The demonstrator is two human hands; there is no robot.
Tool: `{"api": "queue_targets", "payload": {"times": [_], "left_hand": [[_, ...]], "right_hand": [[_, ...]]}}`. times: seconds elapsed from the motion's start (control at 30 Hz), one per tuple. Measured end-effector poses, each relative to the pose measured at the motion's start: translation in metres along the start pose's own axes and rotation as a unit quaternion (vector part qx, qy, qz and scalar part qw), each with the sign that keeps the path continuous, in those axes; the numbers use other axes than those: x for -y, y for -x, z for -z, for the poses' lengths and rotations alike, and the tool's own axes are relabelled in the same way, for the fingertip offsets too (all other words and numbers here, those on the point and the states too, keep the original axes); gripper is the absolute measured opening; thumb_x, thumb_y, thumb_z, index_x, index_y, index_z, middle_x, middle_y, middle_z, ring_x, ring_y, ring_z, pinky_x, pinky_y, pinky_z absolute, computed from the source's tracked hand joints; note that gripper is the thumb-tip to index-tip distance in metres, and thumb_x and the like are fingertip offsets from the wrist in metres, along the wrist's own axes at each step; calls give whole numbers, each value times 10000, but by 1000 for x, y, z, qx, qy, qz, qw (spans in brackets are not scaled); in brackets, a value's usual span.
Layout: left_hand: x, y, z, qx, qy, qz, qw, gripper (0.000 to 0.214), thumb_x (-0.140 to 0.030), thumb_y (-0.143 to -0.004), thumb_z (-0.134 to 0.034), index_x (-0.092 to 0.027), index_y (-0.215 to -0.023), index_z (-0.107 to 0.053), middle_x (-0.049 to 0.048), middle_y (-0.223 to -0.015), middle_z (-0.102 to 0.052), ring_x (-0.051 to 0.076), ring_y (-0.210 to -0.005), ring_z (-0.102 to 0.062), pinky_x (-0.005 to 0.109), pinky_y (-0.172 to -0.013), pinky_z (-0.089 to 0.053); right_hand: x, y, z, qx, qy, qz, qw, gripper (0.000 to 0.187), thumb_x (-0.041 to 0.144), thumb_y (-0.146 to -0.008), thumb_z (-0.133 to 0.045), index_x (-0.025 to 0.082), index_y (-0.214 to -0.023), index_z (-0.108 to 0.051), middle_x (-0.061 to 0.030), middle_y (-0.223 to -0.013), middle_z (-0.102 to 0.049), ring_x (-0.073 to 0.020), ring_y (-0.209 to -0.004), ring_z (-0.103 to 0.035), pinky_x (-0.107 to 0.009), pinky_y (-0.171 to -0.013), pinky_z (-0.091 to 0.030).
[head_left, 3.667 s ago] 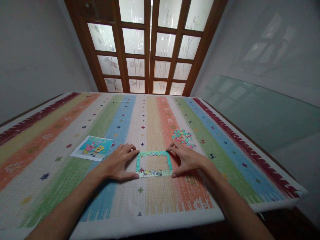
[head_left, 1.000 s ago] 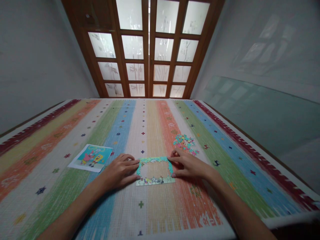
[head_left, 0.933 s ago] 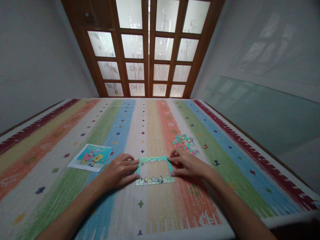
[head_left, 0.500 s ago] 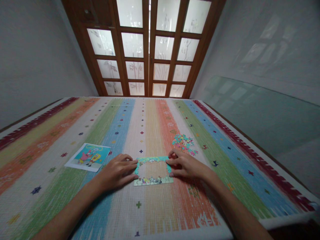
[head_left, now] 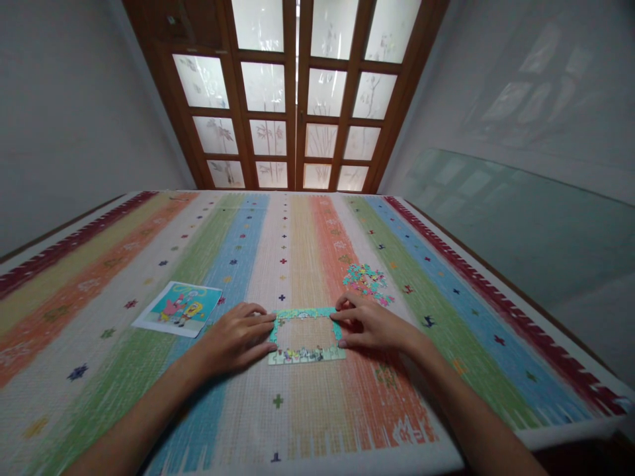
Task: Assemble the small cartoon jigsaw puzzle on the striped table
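Observation:
A small jigsaw frame, only its teal border joined and its middle hollow, lies flat on the striped cloth. My left hand rests against its left edge, fingers stretched out and touching the border. My right hand is at the right edge, fingers curved, fingertips pressing the upper right corner. A heap of loose puzzle pieces lies just beyond my right hand.
A picture card of cartoon figures lies to the left of my left hand. The striped cloth covers the whole table. A wooden glazed door stands behind it, and a glass sheet leans at the right.
Both hands have stayed at the frame's two sides. The right fingers have drawn in slightly towards the upper right corner. The view has shifted a little.

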State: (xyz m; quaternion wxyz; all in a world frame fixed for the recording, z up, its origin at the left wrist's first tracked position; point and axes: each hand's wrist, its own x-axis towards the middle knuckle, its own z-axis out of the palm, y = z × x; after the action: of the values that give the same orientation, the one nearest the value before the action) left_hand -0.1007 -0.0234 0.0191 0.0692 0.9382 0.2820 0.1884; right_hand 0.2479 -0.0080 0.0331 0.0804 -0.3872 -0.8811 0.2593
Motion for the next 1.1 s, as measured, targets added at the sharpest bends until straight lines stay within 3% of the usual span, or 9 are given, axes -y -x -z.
{"api": "queue_targets", "payload": {"times": [0.23, 0.37, 0.7, 1.1], "left_hand": [[7, 7, 9, -33, 5, 12, 999, 356, -497, -992, -615, -266, -1263, -635, 81, -1170, -724, 289, -1066, -643, 475, -894, -542], [9, 9, 11, -16, -6, 17, 1000, 449, -551, -955, -647, -268, -1301, -598, 94, -1159, -721, 307, -1056, -655, 487, -874, -552], [6, 6, 9, 9, 12, 6, 1000, 361, -416, -940, -671, -258, -1261, -623, 94, -1210, -722, 317, -1096, -657, 503, -896, -546], [6, 5, 8, 10, 20, 0, 1000, 366, -416, -950, -656, -259, -1279, -626, 83, -1244, -719, 305, -1094, -657, 483, -906, -533]], "right_hand": [[-13, 4, -1, -6, -45, 6, 999, 741, 421, -754, -889, 277, -1408, -574, -76, -1340, -591, -264, -1227, -548, -401, -1068, -437], [-17, 6, 0, -5, -51, 1, 999, 817, 430, -726, -907, 273, -1433, -530, -92, -1420, -556, -288, -1303, -507, -426, -1123, -392], [-14, 3, 1, -4, -50, -4, 999, 441, 349, -707, -917, 202, -1011, -634, -32, -1089, -559, -188, -952, -554, -306, -839, -473], [-8, 4, 2, -9, -38, -17, 999, 406, 292, -709, -906, 204, -1008, -644, -44, -1136, -552, -194, -995, -555, -312, -887, -471]]}}
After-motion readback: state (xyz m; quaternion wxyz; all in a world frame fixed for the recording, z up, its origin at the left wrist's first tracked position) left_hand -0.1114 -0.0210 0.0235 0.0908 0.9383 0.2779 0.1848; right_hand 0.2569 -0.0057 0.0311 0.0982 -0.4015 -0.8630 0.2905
